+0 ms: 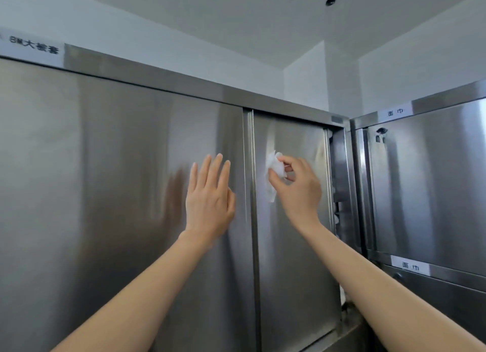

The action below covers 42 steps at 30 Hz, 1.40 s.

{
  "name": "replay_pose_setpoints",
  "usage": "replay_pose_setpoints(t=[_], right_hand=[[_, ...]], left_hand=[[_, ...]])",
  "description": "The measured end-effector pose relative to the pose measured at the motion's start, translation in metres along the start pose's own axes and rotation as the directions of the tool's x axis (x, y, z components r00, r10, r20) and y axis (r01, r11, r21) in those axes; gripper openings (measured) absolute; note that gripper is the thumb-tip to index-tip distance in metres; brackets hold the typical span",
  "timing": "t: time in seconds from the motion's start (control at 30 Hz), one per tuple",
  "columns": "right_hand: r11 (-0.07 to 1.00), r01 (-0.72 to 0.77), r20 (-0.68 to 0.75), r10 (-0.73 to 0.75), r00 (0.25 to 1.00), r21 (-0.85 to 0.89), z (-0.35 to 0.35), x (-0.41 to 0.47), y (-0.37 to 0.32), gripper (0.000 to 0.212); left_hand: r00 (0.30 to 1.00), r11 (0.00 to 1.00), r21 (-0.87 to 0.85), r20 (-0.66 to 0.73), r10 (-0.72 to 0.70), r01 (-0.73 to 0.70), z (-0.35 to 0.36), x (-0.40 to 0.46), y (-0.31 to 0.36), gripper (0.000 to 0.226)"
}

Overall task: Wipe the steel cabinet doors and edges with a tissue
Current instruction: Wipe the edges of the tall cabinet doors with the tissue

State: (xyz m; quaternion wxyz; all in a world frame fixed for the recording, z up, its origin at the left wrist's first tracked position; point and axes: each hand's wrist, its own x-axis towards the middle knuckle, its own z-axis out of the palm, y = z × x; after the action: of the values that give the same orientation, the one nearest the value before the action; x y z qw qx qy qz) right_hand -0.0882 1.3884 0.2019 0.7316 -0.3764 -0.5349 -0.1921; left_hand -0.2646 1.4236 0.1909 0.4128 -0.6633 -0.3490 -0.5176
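Observation:
A tall steel cabinet fills the view, with a wide left door and a narrower right door set slightly behind it. My left hand lies flat with straight fingers against the left door, close to its right edge. My right hand pinches a crumpled white tissue and holds it against the upper part of the right door, just right of the vertical door edge.
The cabinet's top rail carries a white label at the far left. A second steel cabinet with labelled doors stands at a right angle on the right. White wall and ceiling lie above.

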Motion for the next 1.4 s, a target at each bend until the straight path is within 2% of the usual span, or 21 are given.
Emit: replay_pose_setpoints(t=[0.17, 0.33, 0.47, 0.77, 0.9, 1.03, 1.17, 1.3, 1.4], right_hand=[[0.999, 0.046, 0.024, -0.046, 0.999, 0.021, 0.022, 0.047, 0.032, 0.031], [0.997, 0.056, 0.013, -0.057, 0.998, 0.061, 0.072, 0.086, 0.048, 0.024], [0.995, 0.090, 0.001, -0.090, 0.996, 0.048, 0.118, 0.114, 0.059, 0.022], [0.931, 0.363, -0.052, -0.365, 0.930, -0.044, 0.168, 0.157, 0.084, 0.015], [0.890, 0.456, -0.069, -0.457, 0.887, -0.026, 0.179, 0.151, 0.090, 0.026], [0.858, 0.514, -0.018, -0.513, 0.858, -0.001, 0.176, 0.103, 0.115, 0.044], [0.810, 0.587, 0.200, -0.573, 0.795, -0.014, 0.158, 0.063, 0.136, 0.052], [0.842, 0.533, 0.423, -0.455, 0.784, -0.081, 0.152, 0.118, 0.113, 0.054], [0.861, 0.497, 0.439, -0.409, 0.800, -0.103, 0.153, 0.121, 0.104, 0.057]], left_hand=[[0.998, 0.992, 0.122, 0.067, 0.016, -0.024, 0.042, 0.030, -0.002, 0.060], [0.994, 0.971, 0.239, 0.111, -0.011, -0.016, 0.073, 0.043, -0.025, 0.063], [0.997, 0.952, 0.306, 0.064, -0.034, 0.013, 0.096, 0.040, -0.046, 0.063], [1.000, 0.906, 0.424, -0.020, -0.013, 0.020, 0.115, 0.030, -0.056, 0.061], [0.999, 0.886, 0.463, -0.027, -0.016, 0.027, 0.118, 0.029, -0.056, 0.061], [0.999, 0.868, 0.495, 0.000, -0.036, 0.031, 0.117, 0.026, -0.056, 0.062], [0.999, 0.860, 0.510, 0.025, -0.044, 0.025, 0.116, 0.028, -0.055, 0.063], [0.999, 0.847, 0.531, 0.022, -0.048, 0.029, 0.118, 0.028, -0.058, 0.063], [0.999, 0.846, 0.533, 0.019, -0.045, 0.028, 0.117, 0.027, -0.058, 0.063]])
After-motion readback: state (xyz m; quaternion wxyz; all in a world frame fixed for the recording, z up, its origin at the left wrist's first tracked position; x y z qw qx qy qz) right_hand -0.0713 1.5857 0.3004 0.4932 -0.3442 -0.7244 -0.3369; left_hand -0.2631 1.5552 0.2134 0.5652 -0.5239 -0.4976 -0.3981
